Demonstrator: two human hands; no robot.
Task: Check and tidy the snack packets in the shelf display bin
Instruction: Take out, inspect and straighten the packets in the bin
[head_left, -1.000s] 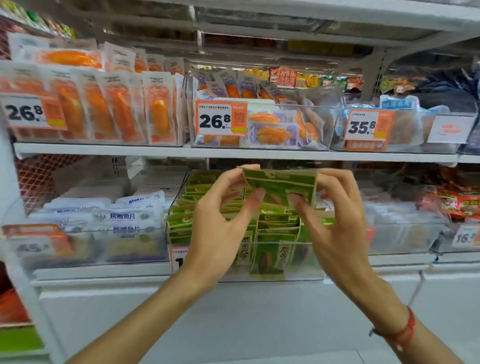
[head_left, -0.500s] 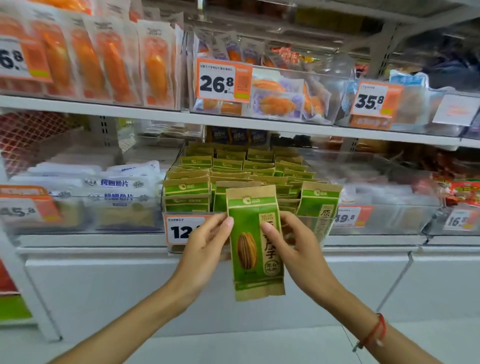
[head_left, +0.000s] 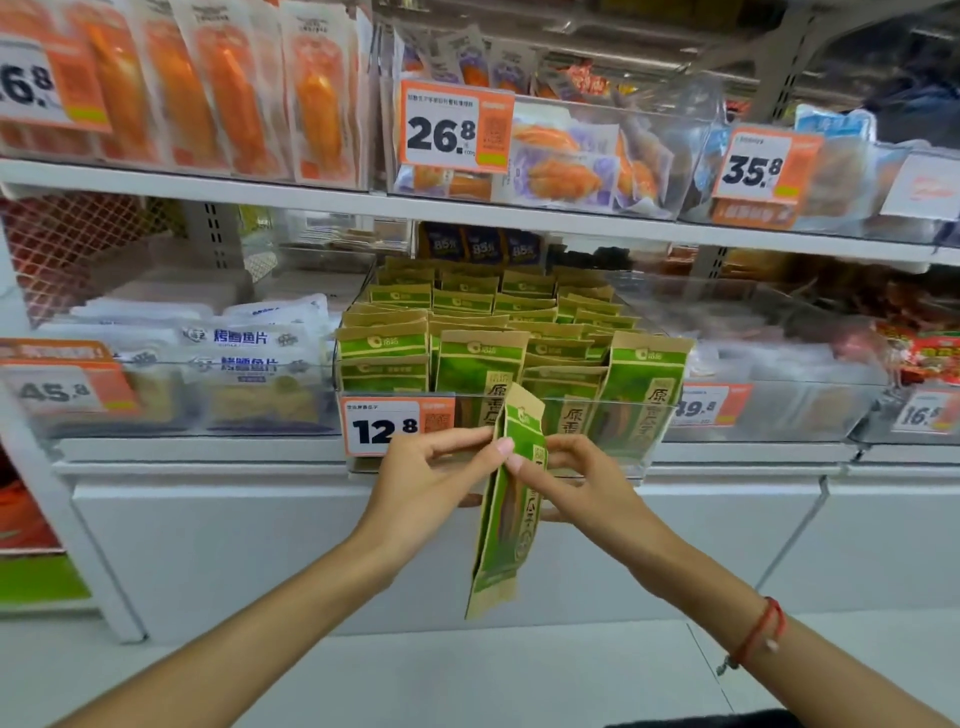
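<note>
Before the bin (head_left: 660, 415), both hands (head_left: 431, 483) (head_left: 582, 483) pinch a green packet (head_left: 506, 514).

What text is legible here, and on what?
"26.8": centre tag, top shelf.
"35.8": right tag, top shelf.
"12.8": seed bin tag.
"45.8": left tag.
"49.8": tag right of the seed bin, first digit partly hidden.
"烤鳕鱼片": white packets.
"85": dark packs.
Held packet: edge-on, unreadable. Small print: blurred.
</note>
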